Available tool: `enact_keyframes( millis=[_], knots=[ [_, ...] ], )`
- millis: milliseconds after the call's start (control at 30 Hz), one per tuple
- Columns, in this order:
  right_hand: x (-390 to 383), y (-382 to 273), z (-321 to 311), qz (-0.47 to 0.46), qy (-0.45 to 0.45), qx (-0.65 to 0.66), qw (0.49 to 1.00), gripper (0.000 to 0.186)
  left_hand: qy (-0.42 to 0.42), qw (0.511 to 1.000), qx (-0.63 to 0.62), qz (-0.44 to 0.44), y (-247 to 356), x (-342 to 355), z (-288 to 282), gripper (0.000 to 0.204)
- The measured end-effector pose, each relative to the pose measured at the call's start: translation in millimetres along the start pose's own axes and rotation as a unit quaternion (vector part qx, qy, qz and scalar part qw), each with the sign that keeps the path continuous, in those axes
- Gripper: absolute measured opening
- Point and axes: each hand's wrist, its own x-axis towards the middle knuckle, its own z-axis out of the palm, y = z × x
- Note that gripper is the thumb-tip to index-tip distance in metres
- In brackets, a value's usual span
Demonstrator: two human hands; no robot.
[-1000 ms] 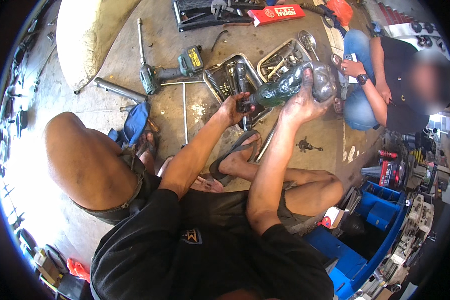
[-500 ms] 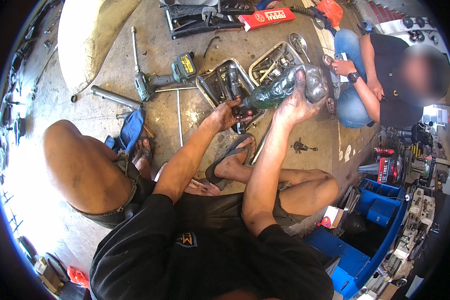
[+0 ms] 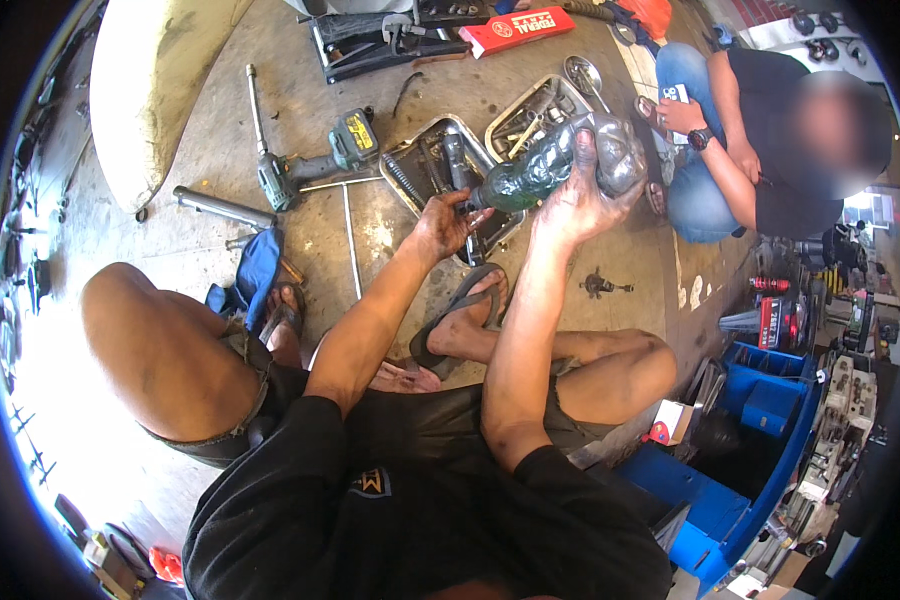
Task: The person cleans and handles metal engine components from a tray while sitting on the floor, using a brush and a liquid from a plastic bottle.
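Note:
A crumpled, clear-greenish plastic bottle (image 3: 528,183) lies tilted on its side in front of me, its neck toward the left. My right hand (image 3: 576,205) is wrapped round its wide bottom end, thumb on top. The fingers of my left hand (image 3: 444,226) are closed at its neck; whether a cap is between them is hidden. Just beyond and below the bottle is a metal tray (image 3: 388,172) with a coil spring (image 3: 402,178) and dark tube-shaped parts. A second metal tray (image 3: 490,140) with small metal parts stands right behind the bottle.
A cordless impact wrench (image 3: 282,178) with a long socket lies left of the trays, near a metal tube (image 3: 224,206) and a T-handle wrench (image 3: 351,240). A person (image 3: 780,140) squats at the right with a phone. A blue toolbox (image 3: 690,500) stands at my lower right.
The whole view has shifted slightly. My right hand still grips the bottle, and the fingers of my left hand have drawn in closer round its neck.

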Motion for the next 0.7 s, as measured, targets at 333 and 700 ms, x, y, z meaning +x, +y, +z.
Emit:
enact_keyframes(
  millis=[333, 700],
  knots=[
    [10, 8, -9, 0.011, 0.018, 0.019, 1.000, 0.053, -0.042, 0.996, 0.081, 0.020, 1, -7, -6, 0.027],
    [14, 27, -19, 0.019, 0.032, -0.020, 0.999, 0.054, 0.047, 0.989, 0.135, 0.029, -12, -12, 6, 0.014]
  ],
)
